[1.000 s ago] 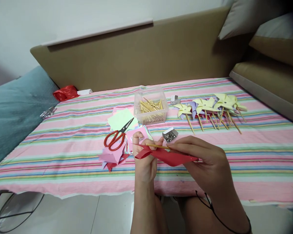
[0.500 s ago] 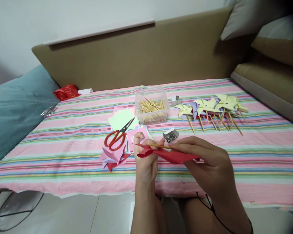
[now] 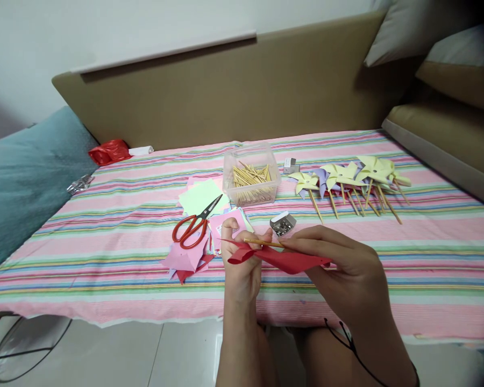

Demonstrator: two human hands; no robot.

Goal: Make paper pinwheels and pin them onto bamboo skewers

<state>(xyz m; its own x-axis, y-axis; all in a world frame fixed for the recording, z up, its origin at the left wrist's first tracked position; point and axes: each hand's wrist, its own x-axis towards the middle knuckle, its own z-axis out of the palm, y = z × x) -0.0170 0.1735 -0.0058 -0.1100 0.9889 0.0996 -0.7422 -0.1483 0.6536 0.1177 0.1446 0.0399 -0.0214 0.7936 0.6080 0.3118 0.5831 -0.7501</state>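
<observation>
1. Presently, the red paper (image 3: 290, 262) is held above the striped cloth (image 3: 105, 258), between both hands. Clock directions are read from it; 12 o'clock is straight ahead.
2. Right grip: the fingertips of the right hand (image 3: 342, 263) pinch the stick (image 3: 264, 243), its tip directed to 9 o'clock. This presumably keeps the stick aligned along the paper's upper edge.
3. Left grip: the fingers of the left hand (image 3: 242, 279) are curled at the paper and stick tip, apparently as backing. The paper masks the contact; whether they pinch cannot be told.
4. Tub (image 3: 275, 184), 11 o'clock: clear, upright, uncovered; contains loose spare sticks (image 3: 252, 176).
5. Small box (image 3: 292, 219), 12 o'clock: open, just beyond the hands; contains metal bits (image 3: 283, 228). Its nearness seems to suit easy reach.
6. Second box (image 3: 291, 167), 12 o'clock, farther out: contents cannot be told.
7. Scissors (image 3: 204, 215), between 9 and 10 o'clock: blades overlie the sheets (image 3: 205, 194); handles point towards the cut pieces (image 3: 185, 257).
8. Pinwheels (image 3: 341, 174), 1 o'clock: heads overlapping, shafts towards the near edge, likely grouped out of the hands' way.
</observation>
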